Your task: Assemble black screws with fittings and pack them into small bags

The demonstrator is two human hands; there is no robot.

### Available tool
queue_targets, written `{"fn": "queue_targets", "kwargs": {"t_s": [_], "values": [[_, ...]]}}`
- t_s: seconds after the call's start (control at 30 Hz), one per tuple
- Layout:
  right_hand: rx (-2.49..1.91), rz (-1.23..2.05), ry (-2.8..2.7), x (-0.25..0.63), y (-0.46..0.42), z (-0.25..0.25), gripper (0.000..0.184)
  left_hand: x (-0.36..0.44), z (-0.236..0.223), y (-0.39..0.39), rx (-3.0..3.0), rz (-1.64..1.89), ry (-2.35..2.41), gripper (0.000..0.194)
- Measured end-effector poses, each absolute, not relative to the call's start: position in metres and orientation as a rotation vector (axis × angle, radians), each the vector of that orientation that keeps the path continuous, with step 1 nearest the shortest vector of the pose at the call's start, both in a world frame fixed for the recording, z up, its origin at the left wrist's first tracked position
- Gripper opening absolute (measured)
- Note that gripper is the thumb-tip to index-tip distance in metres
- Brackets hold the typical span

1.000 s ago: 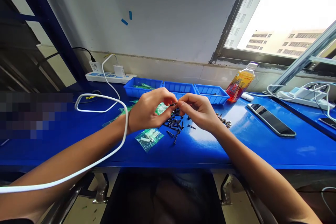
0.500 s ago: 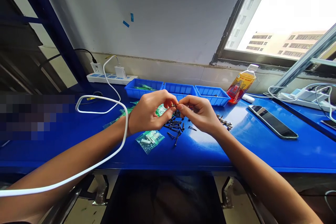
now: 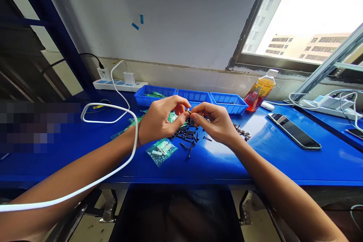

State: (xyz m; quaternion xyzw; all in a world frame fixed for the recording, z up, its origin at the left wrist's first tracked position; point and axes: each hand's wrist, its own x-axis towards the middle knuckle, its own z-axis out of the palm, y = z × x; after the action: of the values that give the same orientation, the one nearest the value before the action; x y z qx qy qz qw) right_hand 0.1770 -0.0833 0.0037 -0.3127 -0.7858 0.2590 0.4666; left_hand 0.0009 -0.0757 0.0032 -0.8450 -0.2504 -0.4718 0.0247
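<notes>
We hold a small metal part [image 3: 187,110] above the middle of the surface [image 3: 224,164], between our two hands. The fingers of our left hand [image 3: 159,119] pinch it, thumb and forefinger nearly meeting; those of our right hand [image 3: 214,121] are closed on its right side, with hardly any gap. It is too small for us to make out its shape. Below our hands lie scattered black screws [image 3: 188,135]. Closer to the near edge is a bag [image 3: 159,161] with white pieces [image 3: 157,152] inside. Beside our right wrist we have a pile of metal pieces [image 3: 241,131]. Three blue trays [image 3: 231,108] stand in a row along the far edge, a bottle [image 3: 259,92] just right of them. A phone [image 3: 295,131] lies near the right edge. A white cable [image 3: 137,132] crosses in front of our left wrist.
</notes>
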Motion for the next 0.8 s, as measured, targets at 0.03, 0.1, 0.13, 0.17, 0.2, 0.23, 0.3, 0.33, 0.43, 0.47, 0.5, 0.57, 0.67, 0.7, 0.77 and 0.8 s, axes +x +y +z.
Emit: {"fn": "queue_targets", "kwargs": {"t_s": [0.03,0.1,0.13,0.17,0.2,0.23,0.3,0.33,0.43,0.47,0.5,0.57,0.67,0.7,0.77,0.8], "values": [[-0.776,0.631,-1.929,0.177,-0.083,0.004,0.013,0.001,0.003,-0.075,-2.607,-1.463,-0.813,0.011],[-0.790,0.621,-1.927,0.177,-0.083,0.003,0.012,0.002,0.003,-0.075,-2.608,-1.460,-0.870,0.012],[-0.792,0.615,-1.925,0.177,-0.082,0.003,0.012,0.002,0.003,-0.075,-2.614,-1.454,-0.883,0.012],[-0.792,0.608,-1.924,0.177,-0.082,0.003,0.011,0.002,0.003,-0.074,-2.622,-1.449,-0.887,0.012],[-0.792,0.602,-1.924,0.177,-0.082,0.003,0.011,0.002,0.003,-0.074,-2.630,-1.444,-0.886,0.011],[-0.795,0.595,-1.927,0.177,-0.081,0.002,0.011,0.002,0.003,-0.073,-2.640,-1.440,-0.882,0.011],[-0.813,0.583,-1.939,0.177,-0.080,0.002,0.011,0.002,0.002,-0.072,-2.669,-1.423,-0.873,0.010],[-0.824,0.578,-1.947,0.178,-0.080,0.002,0.011,0.002,0.002,-0.072,-2.685,-1.415,-0.866,0.009],[-0.834,0.563,-1.968,0.178,-0.079,0.001,0.012,0.002,0.002,-0.070,-2.734,-1.403,-0.845,0.008],[-0.833,0.559,-1.975,0.178,-0.079,0.000,0.013,0.002,0.001,-0.069,-2.750,-1.404,-0.844,0.008],[-0.834,0.557,-1.980,0.178,-0.079,0.000,0.013,0.002,0.001,-0.068,-2.767,-1.403,-0.849,0.009],[-0.840,0.557,-1.989,0.179,-0.078,-0.001,0.013,0.002,0.000,-0.067,-2.802,-1.399,-0.869,0.009],[-0.844,0.556,-2.003,0.180,-0.077,-0.002,0.012,0.002,-0.002,-0.065,-2.835,-1.404,-0.890,0.008],[-0.848,0.552,-2.009,0.180,-0.076,-0.002,0.012,0.002,-0.003,-0.065,-2.837,-1.407,-0.895,0.008],[-0.859,0.545,-2.021,0.181,-0.075,-0.002,0.012,0.002,-0.004,-0.065,-2.834,-1.409,-0.901,0.007],[-0.863,0.545,-2.024,0.181,-0.075,-0.002,0.012,0.003,-0.004,-0.065,-2.831,-1.407,-0.901,0.007]]}}
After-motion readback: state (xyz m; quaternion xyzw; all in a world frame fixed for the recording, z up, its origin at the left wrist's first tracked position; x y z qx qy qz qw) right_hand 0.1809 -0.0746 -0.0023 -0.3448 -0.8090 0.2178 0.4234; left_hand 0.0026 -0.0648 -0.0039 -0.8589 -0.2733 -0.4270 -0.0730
